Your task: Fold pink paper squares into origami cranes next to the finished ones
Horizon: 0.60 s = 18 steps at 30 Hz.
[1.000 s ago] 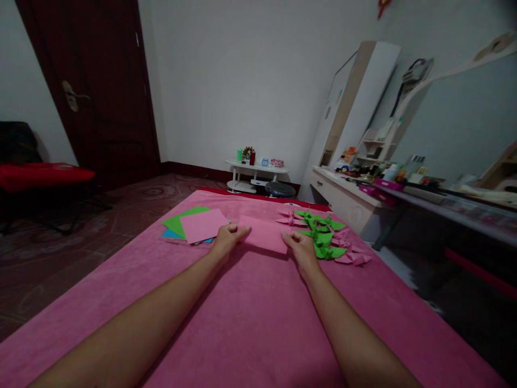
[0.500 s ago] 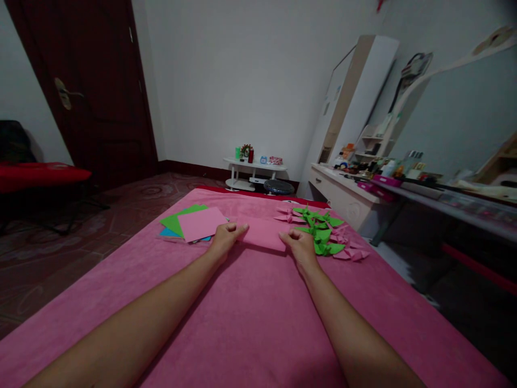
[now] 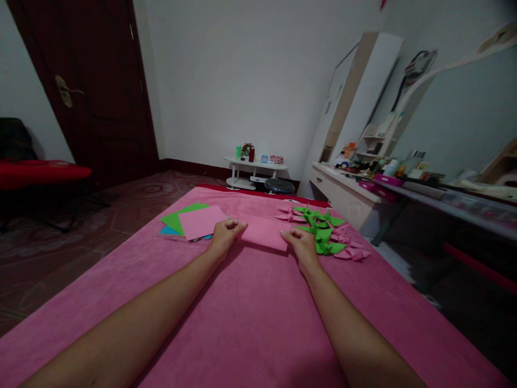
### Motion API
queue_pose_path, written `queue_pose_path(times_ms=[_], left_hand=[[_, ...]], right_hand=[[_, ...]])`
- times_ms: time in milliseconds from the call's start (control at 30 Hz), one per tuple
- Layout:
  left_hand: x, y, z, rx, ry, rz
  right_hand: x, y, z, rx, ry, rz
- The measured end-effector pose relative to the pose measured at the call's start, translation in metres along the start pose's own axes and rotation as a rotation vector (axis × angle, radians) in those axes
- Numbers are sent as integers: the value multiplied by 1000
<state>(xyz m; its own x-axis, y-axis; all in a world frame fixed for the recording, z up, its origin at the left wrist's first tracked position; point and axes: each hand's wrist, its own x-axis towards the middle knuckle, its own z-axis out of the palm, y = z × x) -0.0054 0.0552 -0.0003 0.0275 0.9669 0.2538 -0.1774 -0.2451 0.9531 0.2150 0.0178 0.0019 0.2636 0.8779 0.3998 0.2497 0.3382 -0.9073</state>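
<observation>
A pink sheet of paper (image 3: 264,233) lies folded on the pink cloth (image 3: 250,302) ahead of me. My left hand (image 3: 223,236) pinches its left edge with curled fingers. My right hand (image 3: 299,241) pinches its right edge the same way. Left of my left hand is a stack of paper squares (image 3: 194,222), pink on top with green and blue beneath. Right of my right hand is a heap of folded green and pink paper figures (image 3: 323,234).
A dark door (image 3: 92,91) stands at the back left, with a red seat (image 3: 40,171) beside it. A low white shelf (image 3: 256,171) sits against the far wall. A cluttered dressing table (image 3: 363,196) and a tall cabinet (image 3: 355,97) run along the right.
The far part of the pink sheet has come down toward me, so the sheet now looks narrower. Both hands stay at its ends.
</observation>
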Motion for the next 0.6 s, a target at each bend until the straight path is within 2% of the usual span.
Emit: queue_pose_path(times_ms=[200,300,400,500,600], left_hand=[[3,3,-3,2,70,90],[5,6,-4,-49,114,69],[4,10,-2,-195,115,8],[1,12,4,-354,42,-57],[-2,10,10,-420,-3,-80]], right_hand=[[-3,-7,5,181,-53,117],[-2,-8,9,180,-53,126],[-3,-11,11,144,-38,86],[-5,-16,11,44,-26,-6],[-9,-22,11,-33,-24,-61]])
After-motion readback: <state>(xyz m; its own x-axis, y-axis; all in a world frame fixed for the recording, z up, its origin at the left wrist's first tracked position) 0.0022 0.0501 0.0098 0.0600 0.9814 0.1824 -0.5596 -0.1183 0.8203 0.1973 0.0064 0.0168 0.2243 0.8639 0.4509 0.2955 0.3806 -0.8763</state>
